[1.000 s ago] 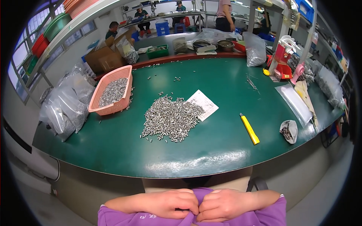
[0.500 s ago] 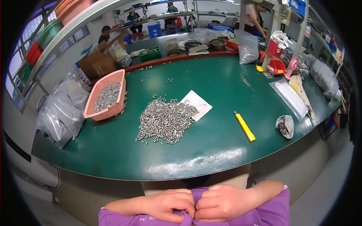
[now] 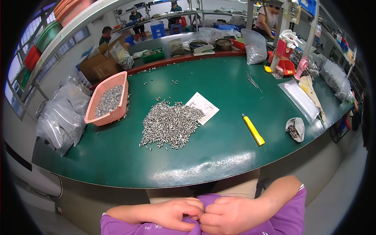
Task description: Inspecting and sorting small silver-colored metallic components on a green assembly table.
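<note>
My left hand [image 3: 177,213] is closed, thumb and fingers pinching the front of my purple shirt [image 3: 133,228] at the lower edge of the view. Against it, knuckles touching, my right hand [image 3: 231,214] is curled over the same cloth; its fingertips are partly hidden. Both hands stay off the green table [image 3: 211,149]. On the table in front of me lies a loose pile of small silvery metal pins [image 3: 170,123], with a printed paper slip [image 3: 203,107] partly under its right side. A yellow utility knife [image 3: 253,130] rests to the right.
A pink plastic basket [image 3: 91,111] of the same metal pieces stands left, beside filled clear bags [image 3: 62,125]. At right are a small white bag of dark pieces [image 3: 295,130] and flat plastic bags [image 3: 299,100]. Shelf posts rise at the back right; other people sit in the background.
The view has shifted slightly, and my right forearm stands a little more upright. Both hands keep their grip on the shirt front. The things on the table have not moved.
</note>
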{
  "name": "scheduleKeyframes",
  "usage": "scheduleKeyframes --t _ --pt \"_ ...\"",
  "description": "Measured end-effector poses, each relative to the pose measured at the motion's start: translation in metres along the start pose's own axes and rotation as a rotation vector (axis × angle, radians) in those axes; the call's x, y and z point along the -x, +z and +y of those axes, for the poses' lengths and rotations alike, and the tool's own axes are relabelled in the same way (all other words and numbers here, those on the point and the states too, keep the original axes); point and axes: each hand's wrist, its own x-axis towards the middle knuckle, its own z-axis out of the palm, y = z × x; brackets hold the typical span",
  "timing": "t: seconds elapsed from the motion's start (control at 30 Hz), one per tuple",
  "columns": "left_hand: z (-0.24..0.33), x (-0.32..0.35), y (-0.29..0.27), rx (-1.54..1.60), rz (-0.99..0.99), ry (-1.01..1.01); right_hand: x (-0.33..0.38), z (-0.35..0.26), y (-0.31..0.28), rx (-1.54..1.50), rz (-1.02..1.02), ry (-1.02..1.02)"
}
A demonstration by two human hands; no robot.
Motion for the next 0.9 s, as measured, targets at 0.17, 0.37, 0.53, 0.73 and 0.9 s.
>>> scheduleKeyframes --t 0.17,0.37,0.53,0.73,0.9 --pt "-0.011 0.003 0.004 -0.007 -0.015 0.048 -0.005 0.001 0.001 -0.064 -0.036 -0.002" --pt "-0.013 0.007 0.006 0.032 -0.098 -0.082 -0.008 0.007 0.004 -0.216 0.083 0.080" --pt "-0.024 0.011 0.007 0.041 -0.123 -0.028 -0.001 0.018 0.013 -0.282 0.076 -0.101" --pt "-0.030 0.000 0.002 0.194 -0.184 -0.009 0.002 0.019 0.001 0.123 0.102 -0.271" --pt "-0.036 -0.007 -0.005 0.332 -0.265 -0.116 0.002 0.021 0.005 0.168 0.223 -0.275"
